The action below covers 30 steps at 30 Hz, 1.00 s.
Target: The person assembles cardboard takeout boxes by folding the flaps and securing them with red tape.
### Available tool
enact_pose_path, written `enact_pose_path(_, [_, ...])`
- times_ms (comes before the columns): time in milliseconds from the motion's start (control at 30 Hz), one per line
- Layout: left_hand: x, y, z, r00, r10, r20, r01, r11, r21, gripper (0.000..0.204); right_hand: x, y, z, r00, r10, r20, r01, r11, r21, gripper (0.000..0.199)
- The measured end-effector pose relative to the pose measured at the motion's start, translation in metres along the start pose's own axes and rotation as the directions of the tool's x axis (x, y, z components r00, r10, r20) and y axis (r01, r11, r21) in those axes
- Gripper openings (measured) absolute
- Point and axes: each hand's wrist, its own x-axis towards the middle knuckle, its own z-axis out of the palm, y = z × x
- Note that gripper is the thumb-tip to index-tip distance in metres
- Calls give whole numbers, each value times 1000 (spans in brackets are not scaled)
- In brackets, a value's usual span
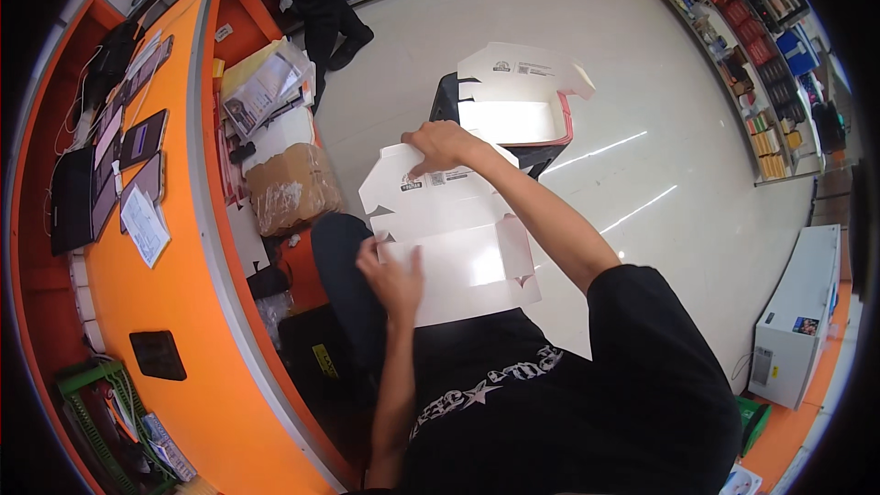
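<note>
White carton held between two hands over the lap

A partly folded white carton (454, 280) lies over the person's lap, its printed flap pointing away from the body and its glossy panel facing up between the hands. The right arm reaches across from the right, its forearm covering part of the carton's far right side; the wrist bends so the right hand (442, 147) comes down on the far flap. That hand is grasping the flap, with the thumb on the printed face. The left forearm rises from below, and the left hand (394, 280) is at the carton's left edge, fingers and thumb spread apart; it is blurred, so I cannot tell whether it grips or only touches.

Just beyond the right hand, an open box (513, 119) with a white inside and raised lid rests on a black stand (446, 99). Left of the left hand are the dark-trousered knee (344, 252), a plastic-wrapped brown bundle (293, 188) and the long orange counter (215, 376). Farther beyond the hands stand another person's dark-clothed legs (321, 27).
</note>
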Motion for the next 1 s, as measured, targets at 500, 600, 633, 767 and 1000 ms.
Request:
enact_pose_path(500, [11, -56, 16, 795, -276, 541, 557, 686, -468, 48, -160, 17, 100, 505, 613, -608, -245, 777, 580, 82])
enact_pose_path(600, [3, -73, 28, 747, -388, 540, 654, 573, -493, 64, -183, 10, 117, 666, 746, 5, -252, 219, 943, 80])
enact_pose_path(633, [7, -74, 26, 731, -300, 614, 666, 512, -543, 67, -187, 13, 121, 734, 664, 138, -266, 94, 959, 74])
enact_pose_path(767, [5, -92, 45, 694, -177, 698, 712, 317, -627, 53, -191, 7, 126, 811, 548, 206, -186, -91, 978, 36])
enact_pose_path(1000, [-19, -61, 19, 747, -379, 546, 654, 567, -501, 58, -181, 8, 129, 783, 622, -18, -414, 543, 730, 47])
